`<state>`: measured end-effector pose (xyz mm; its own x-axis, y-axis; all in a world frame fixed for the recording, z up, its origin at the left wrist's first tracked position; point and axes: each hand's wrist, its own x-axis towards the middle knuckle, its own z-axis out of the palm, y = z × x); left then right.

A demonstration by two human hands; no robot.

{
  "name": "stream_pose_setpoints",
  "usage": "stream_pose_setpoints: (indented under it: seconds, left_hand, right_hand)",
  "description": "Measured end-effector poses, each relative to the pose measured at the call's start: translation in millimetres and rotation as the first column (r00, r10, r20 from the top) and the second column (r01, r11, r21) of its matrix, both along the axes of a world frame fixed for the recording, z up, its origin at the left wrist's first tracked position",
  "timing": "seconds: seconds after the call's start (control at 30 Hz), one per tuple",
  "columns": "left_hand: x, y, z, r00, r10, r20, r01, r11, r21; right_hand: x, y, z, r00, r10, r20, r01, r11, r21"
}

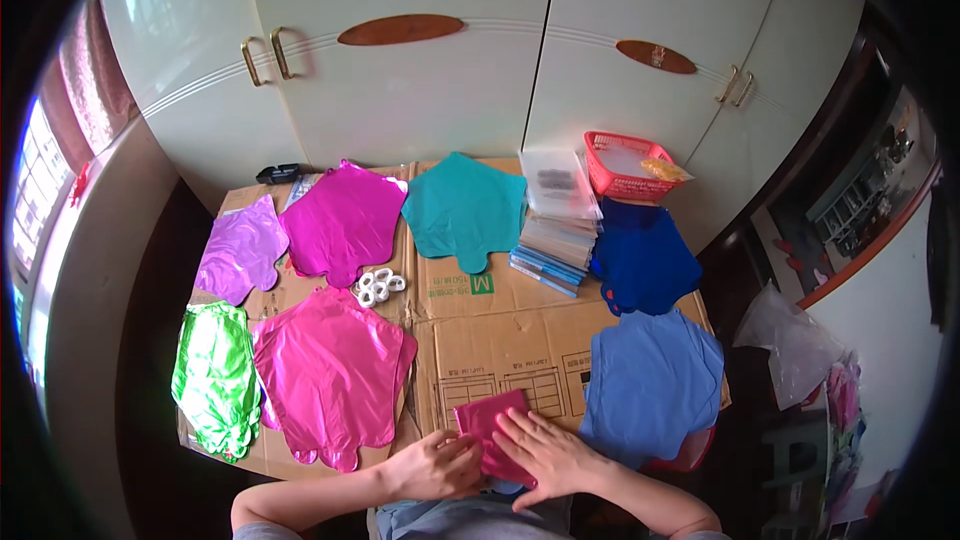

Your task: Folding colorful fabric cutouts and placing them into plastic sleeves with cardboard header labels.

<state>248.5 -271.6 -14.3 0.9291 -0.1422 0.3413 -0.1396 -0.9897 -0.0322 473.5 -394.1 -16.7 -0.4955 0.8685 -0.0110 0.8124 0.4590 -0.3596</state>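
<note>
A folded deep-pink foil balloon point(492, 411) lies at the near edge of the cardboard-covered table, just in front of me. My right hand point(545, 450) rests flat on top of it, fingers stretched out and slightly spread. At its left edge my left hand point(445, 465) is closed, with curled fingers gripping the foil's side; the fingertips are partly hidden. To the left lies a spread stack of pink foil balloons point(330, 375), and to the right a pale-blue stack point(650, 380).
Further stacks lie around: green point(212, 375), lilac point(240, 250), magenta point(345, 220), teal point(465, 210) and dark blue point(648, 255). White ribbon rolls point(378, 286), clear packets point(555, 230), a red basket point(630, 185) and a black tray point(278, 174) share the cardboard point(480, 340). Cabinets point(400, 90) stand behind.
</note>
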Motion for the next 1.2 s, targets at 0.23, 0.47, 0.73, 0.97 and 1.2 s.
stream_pose_setpoints:
  seconds: [0.23, 0.47, 0.73, 0.97, 1.2]
  left_hand:
    - [-25.2, -40.0, -3.7, 0.994, 0.107, 0.032, -0.109, 0.993, 0.038]
    - [-26.6, -23.2, 11.0, 0.955, 0.285, 0.083, -0.184, 0.787, -0.588]
    - [-8.7, 20.4, 12.5, 0.920, 0.297, -0.256, -0.124, -0.399, -0.908]
    - [-6.3, 31.5, 6.8, 0.889, 0.317, -0.330, -0.200, -0.380, -0.903]
    - [2.1, 45.7, 0.7, 0.859, 0.303, -0.414, -0.332, -0.287, -0.899]
  right_hand:
    - [-11.7, -32.5, -11.2, 0.993, 0.005, -0.116, 0.030, 0.953, 0.301]
    - [-3.2, -11.0, 1.5, 0.707, -0.096, -0.701, 0.323, 0.925, 0.199]
    - [-5.8, 39.6, 23.8, 0.319, -0.555, -0.769, 0.490, 0.791, -0.368]
    - [1.4, 49.9, 15.8, 0.225, -0.587, -0.778, 0.408, 0.782, -0.472]
    - [9.2, 56.4, 25.7, 0.404, -0.628, -0.665, 0.507, 0.759, -0.408]
